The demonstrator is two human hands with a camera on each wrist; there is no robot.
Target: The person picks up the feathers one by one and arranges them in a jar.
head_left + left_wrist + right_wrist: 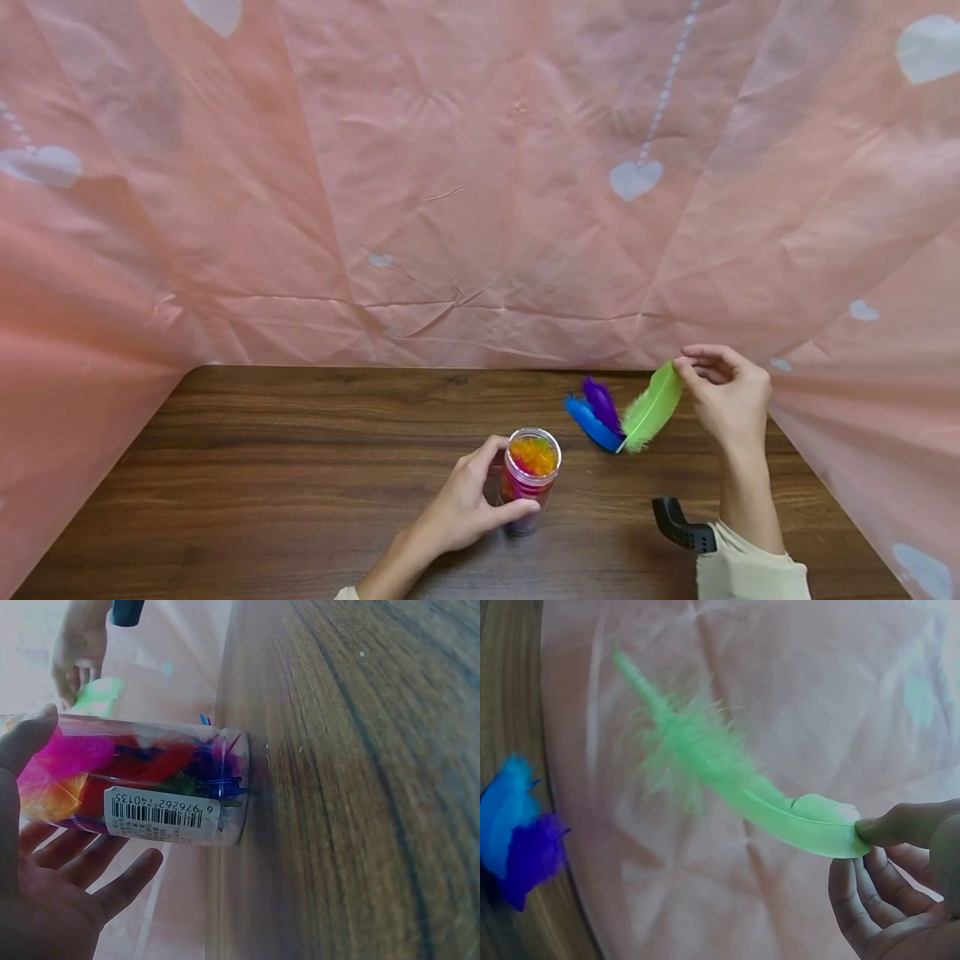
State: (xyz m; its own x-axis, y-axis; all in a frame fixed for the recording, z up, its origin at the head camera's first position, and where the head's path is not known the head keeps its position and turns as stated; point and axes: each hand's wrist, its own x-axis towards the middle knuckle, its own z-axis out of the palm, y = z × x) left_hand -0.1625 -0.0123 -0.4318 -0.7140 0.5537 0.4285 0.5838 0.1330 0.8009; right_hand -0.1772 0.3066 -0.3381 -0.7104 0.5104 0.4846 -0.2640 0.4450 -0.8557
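Note:
My left hand (468,504) grips a clear plastic jar (528,483) upright, thumb on one side and fingers round the other. Pink, orange, red and blue feathers (142,769) fill the jar, and its mouth shows no lid. A white barcode label (161,815) is stuck low on its side. My right hand (731,400) pinches a lime green feather (652,408) by its broad tip between thumb and fingers, the bare quill end pointing away from the hand. Left of that feather, a blue feather (592,423) and a purple feather (602,404) lie on the table.
The brown wood-grain table (300,467) runs back to a pink sheet (450,208) printed with pale hearts, which also hangs at both sides. A black strap piece (682,527) sticks out from the right sleeve (750,567).

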